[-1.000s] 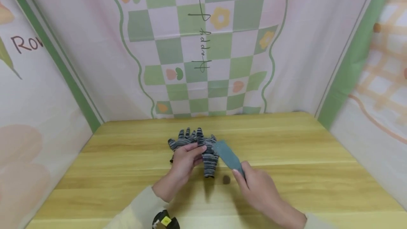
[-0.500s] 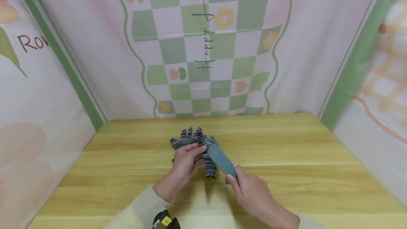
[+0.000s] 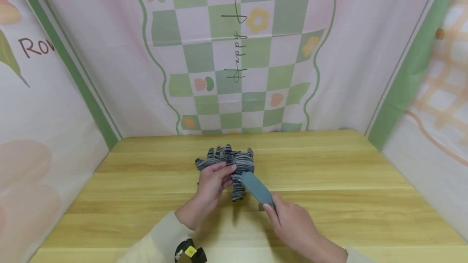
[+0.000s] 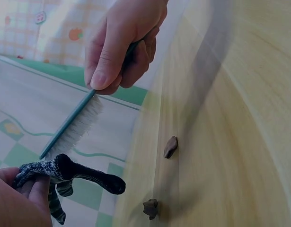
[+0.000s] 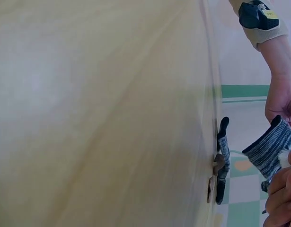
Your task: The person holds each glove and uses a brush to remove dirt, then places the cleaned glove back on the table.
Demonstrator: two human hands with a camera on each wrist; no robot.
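My left hand (image 3: 213, 184) pinches a grey-and-black striped knit glove (image 3: 243, 161), held above the table with its cuff toward me. My right hand (image 3: 296, 222) grips a brush (image 3: 257, 188) with a flat teal back. White bristles (image 4: 79, 127) show in the left wrist view, their far end close to the glove; whether they touch it I cannot tell. Behind my left hand a second striped glove (image 3: 209, 160) lies on the table, seen edge-on as a flat glove (image 5: 223, 161) in the right wrist view. My left hand partly covers it.
Two small brown lumps, one lump (image 4: 171, 147) and a darker lump (image 4: 150, 208), sit on the wooden table (image 3: 329, 165). Printed curtains (image 3: 256, 52) enclose the table at the back and sides. A black wrist device (image 3: 190, 251) is on my left sleeve.
The brush has moved left across the held glove, then slightly lower toward its cuff. The glove has turned a little, so more of its palm area and fingers show. My left hand keeps its hold.
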